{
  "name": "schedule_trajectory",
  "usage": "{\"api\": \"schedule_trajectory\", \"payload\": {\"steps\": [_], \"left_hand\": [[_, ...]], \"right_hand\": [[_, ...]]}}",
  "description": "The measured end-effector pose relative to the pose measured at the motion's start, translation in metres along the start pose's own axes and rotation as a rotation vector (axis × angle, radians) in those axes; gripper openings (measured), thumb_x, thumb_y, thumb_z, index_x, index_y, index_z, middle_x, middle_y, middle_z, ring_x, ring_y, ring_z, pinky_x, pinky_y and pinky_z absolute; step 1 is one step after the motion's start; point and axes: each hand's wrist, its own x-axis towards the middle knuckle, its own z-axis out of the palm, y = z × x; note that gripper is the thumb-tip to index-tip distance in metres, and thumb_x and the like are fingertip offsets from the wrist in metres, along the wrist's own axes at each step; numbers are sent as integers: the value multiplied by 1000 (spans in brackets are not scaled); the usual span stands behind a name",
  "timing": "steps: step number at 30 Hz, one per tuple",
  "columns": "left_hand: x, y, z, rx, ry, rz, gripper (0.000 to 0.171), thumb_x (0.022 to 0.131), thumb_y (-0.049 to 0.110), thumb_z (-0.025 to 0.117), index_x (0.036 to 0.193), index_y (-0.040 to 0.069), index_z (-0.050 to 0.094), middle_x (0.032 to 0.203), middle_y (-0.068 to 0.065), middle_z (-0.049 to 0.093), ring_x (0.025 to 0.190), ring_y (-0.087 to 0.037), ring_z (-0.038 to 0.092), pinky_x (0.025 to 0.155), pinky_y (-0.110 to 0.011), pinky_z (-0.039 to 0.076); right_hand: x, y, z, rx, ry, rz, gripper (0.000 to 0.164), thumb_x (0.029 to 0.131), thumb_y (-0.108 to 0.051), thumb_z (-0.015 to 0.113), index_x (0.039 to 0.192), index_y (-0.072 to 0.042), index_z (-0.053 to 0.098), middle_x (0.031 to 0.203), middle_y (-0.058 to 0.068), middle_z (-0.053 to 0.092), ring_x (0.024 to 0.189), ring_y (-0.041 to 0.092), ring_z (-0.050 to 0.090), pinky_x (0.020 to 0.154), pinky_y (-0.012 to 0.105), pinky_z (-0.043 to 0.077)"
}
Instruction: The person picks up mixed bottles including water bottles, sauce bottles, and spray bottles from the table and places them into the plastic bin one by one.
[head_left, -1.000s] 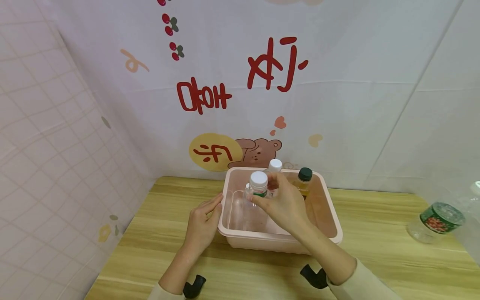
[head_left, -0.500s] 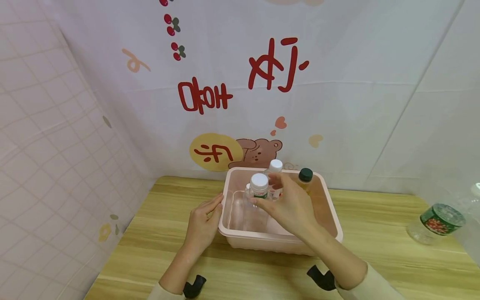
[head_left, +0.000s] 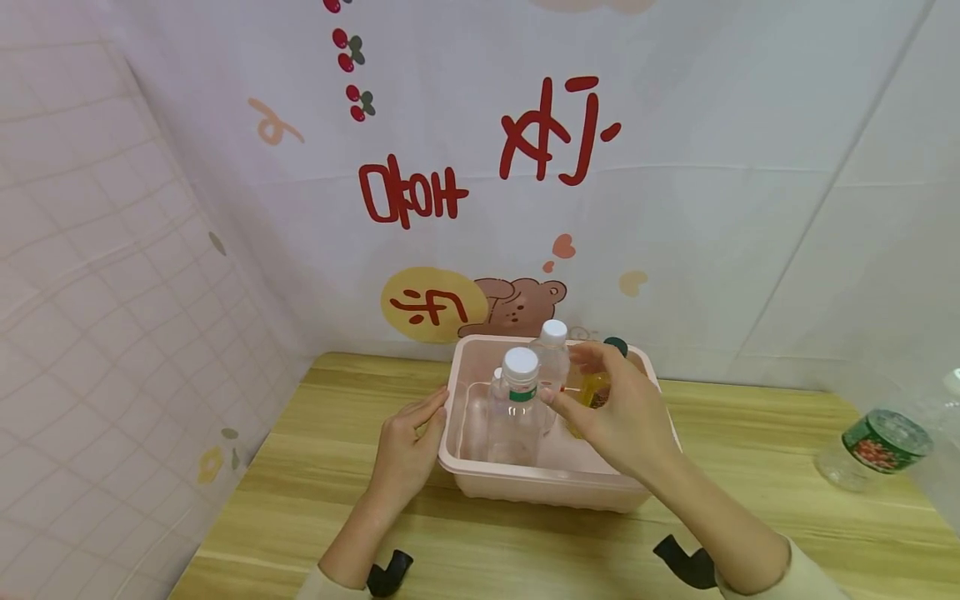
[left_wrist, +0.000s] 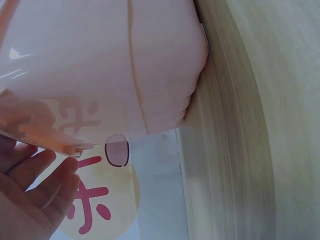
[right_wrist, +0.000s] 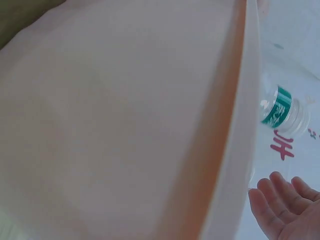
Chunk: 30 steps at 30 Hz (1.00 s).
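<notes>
A pale pink plastic basin point(head_left: 540, 472) stands on the wooden table with several bottles inside. My left hand point(head_left: 405, 437) touches its left rim with extended fingers, seen from below in the left wrist view point(left_wrist: 35, 195). Upright near the basin's left side is a clear plastic bottle point(head_left: 513, 425) with a white cap and green label. Behind it stands another clear white-capped bottle point(head_left: 553, 362). My right hand point(head_left: 626, 417) hovers over the basin's right half, thumb and fingers spread apart. It partly hides a bottle of yellow liquid point(head_left: 596, 390) with a dark green cap.
Another clear bottle point(head_left: 873, 446) with a green and red label is on the table at the far right. A printed white cloth point(head_left: 675, 225) hangs behind the table. Black wrist mounts point(head_left: 390, 573) show at both forearms.
My right hand has let go of the front white-capped bottle and moved to the right, over the yellow bottle. That clear bottle now stands in the basin. The left hand has stayed in place.
</notes>
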Motion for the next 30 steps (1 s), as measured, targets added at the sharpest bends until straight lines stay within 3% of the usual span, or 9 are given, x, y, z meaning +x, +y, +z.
{"api": "schedule_trajectory", "payload": {"steps": [6,10,18,25,30], "left_hand": [[1,2,-1,16,4,7,30,102,10,66,131,5,74,134,-5,70,127,-28,65,108,-48,51],[1,2,-1,12,10,20,30,101,8,67,130,3,74,133,-7,70,127,-29,65,108,-49,51],[0,1,1,-5,2,5,31,101,10,66,131,4,73,134,-7,70,128,-28,64,108,-49,50],[-1,0,1,-8,0,-1,31,102,10,66,131,5,73,134,-5,70,127,-27,64,108,-48,51],[0,1,0,-6,5,3,30,101,10,66,130,5,74,134,-6,70,126,-28,65,108,-48,51]], "right_hand": [[-3,15,-12,18,44,-83,55,90,-29,85,133,-5,61,120,8,71,108,29,67,86,46,57],[-6,23,-21,-15,73,-112,52,90,-25,84,132,-4,61,120,12,71,103,31,68,85,48,57],[-12,39,-36,-91,163,-247,55,84,-14,86,131,2,64,123,18,71,105,35,68,84,26,46],[-17,57,-53,-149,176,-299,64,82,-18,88,137,1,62,132,19,67,111,41,64,87,49,49],[-21,72,-67,-169,187,-297,71,82,-25,89,143,-4,60,140,19,63,124,46,60,104,33,45]]}}
